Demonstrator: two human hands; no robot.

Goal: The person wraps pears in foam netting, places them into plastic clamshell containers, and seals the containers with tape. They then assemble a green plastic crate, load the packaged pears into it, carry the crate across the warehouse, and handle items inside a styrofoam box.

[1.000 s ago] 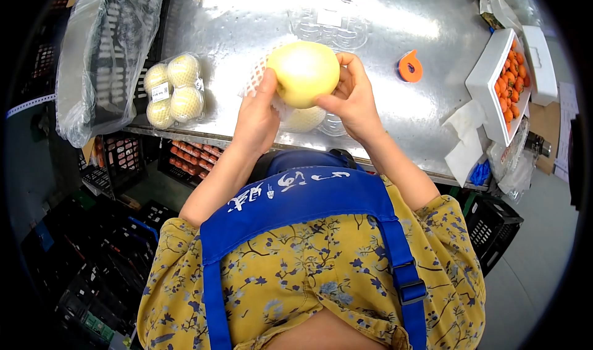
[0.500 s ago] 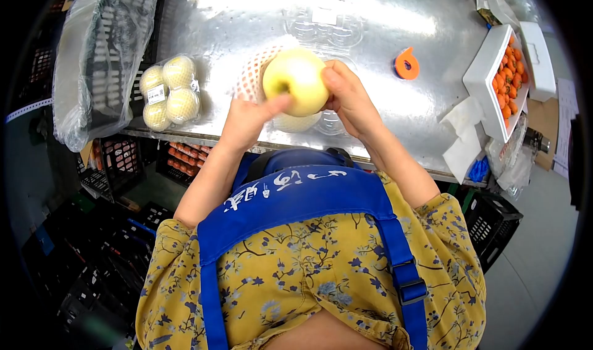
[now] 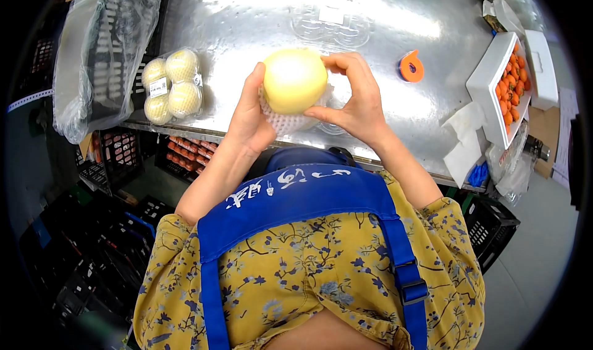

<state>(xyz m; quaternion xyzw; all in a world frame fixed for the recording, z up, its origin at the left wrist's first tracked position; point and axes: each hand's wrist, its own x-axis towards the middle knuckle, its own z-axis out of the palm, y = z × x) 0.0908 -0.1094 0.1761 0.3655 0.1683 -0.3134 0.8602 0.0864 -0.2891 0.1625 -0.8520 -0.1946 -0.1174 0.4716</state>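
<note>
Between my two hands is a large pale yellow apple [image 3: 295, 81], held above the metal table. My left hand [image 3: 250, 112] is closed against its left side, with the thumb upright along the fruit. My right hand [image 3: 358, 103] grips the right side, fingers at the upper edge and thumb at the lower edge. A white foam net [image 3: 287, 123] shows under the apple, close to my left palm; how far it covers the fruit's underside is hidden. Behind the apple lies a clear plastic clamshell [image 3: 330, 26] with a white label, partly covered by my hands and the fruit.
On the left stands a clear pack of net-wrapped yellow fruits [image 3: 173, 86], beside a plastic-covered crate [image 3: 108, 60]. An orange tape dispenser [image 3: 411, 67] lies to the right. Farther right are a white foam box [image 3: 488, 81] of small orange fruits and white paper [image 3: 460, 134].
The apple has turned, so its hollow end no longer shows. My left hand has moved up along its side, and the foam net, earlier left of the apple, is now beneath it.
</note>
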